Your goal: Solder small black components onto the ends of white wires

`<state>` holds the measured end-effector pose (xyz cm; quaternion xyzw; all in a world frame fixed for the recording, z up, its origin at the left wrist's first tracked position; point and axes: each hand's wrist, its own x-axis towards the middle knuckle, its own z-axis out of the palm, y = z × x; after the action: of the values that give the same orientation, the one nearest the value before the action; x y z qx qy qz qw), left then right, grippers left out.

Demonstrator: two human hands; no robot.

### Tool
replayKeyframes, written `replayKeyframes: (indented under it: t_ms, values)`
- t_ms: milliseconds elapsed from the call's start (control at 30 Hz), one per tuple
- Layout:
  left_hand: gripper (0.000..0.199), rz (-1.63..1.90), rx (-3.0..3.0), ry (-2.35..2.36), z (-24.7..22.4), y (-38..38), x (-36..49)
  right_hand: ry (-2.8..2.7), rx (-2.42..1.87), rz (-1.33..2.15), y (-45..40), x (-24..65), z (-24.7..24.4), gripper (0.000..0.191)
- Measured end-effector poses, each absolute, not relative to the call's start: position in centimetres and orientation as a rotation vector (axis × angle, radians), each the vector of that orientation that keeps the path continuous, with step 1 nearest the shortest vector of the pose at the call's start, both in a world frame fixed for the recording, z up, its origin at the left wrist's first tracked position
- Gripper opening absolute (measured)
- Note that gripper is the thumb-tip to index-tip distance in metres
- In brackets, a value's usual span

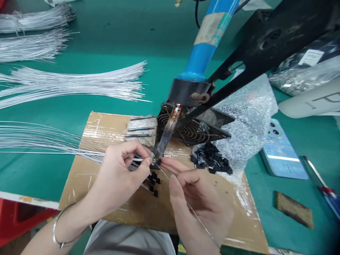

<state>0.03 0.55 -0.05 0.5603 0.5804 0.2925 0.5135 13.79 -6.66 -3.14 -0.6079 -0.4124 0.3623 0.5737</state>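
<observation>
Evidently, the strands out beyond the left hand (123,177) lie parallel on the tabletop (61,113) to avoid tangles: farthest off, a tied bundle (39,18) and a second bundle (32,46) just nearer; closer in, a spread batch (79,84). Pale wires (91,154) run in under the left hand, whose thumb and forefinger pinch what looks like a wire end right beneath the soldering iron (200,53), probably to steady it at the heat. Black tips (156,193) poke out below those fingers, over cardboard (148,212) that seems meant to shield the surface. Just beyond the left hand, a pad (145,141) bears metal rods (140,128), perhaps for easy reach. The iron is clamped on a black arm (255,53), which frees both hands; the fan (190,132) behind it may draw off fumes. The right hand (196,198) grips a thin wire (163,172) between thumb and fingers, its end angled toward the iron's tip. Past that hand, black pieces (211,157) sit heaped by bubble wrap (247,102), likely so none scatter; a phone (284,148) and a wooden block (293,209) lie farther right, out of the way.

Counted in that order: two bundles, one spread batch, pale wires too crowded to number, one pad with three rods, one iron, one fan, one thin wire, dozens of black pieces, one phone, one block.
</observation>
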Motion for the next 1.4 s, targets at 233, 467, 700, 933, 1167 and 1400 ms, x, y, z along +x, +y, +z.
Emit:
replayKeyframes:
  t_ms: [233,467,700,933,1167,1400]
  values:
    - [0.01,0.714,1.369,1.382,0.09,0.65,0.02,-0.94,-1.45,0.836,-6.76,13.36,-2.78,0.018]
    - [0.01,0.725,1.388,1.386,0.19,0.58,0.14,-0.951,-1.467,0.811,-6.83,13.38,-2.85,0.017]
    - [0.011,0.721,1.372,1.376,0.11,0.57,0.15,-0.962,-1.482,0.813,-6.86,13.46,-2.92,0.018]
    - [0.01,0.701,1.371,1.388,0.01,0.64,0.15,-0.953,-1.471,0.815,-6.74,13.36,-2.89,0.019]
    - [0.01,0.705,1.382,1.397,0.17,0.46,0.04,-0.962,-1.472,0.796,-6.76,13.4,-3.02,0.018]
    - [0.01,0.717,1.394,1.386,0.11,0.52,0.16,-0.995,-1.446,0.792,-6.81,13.6,-3.09,0.018]
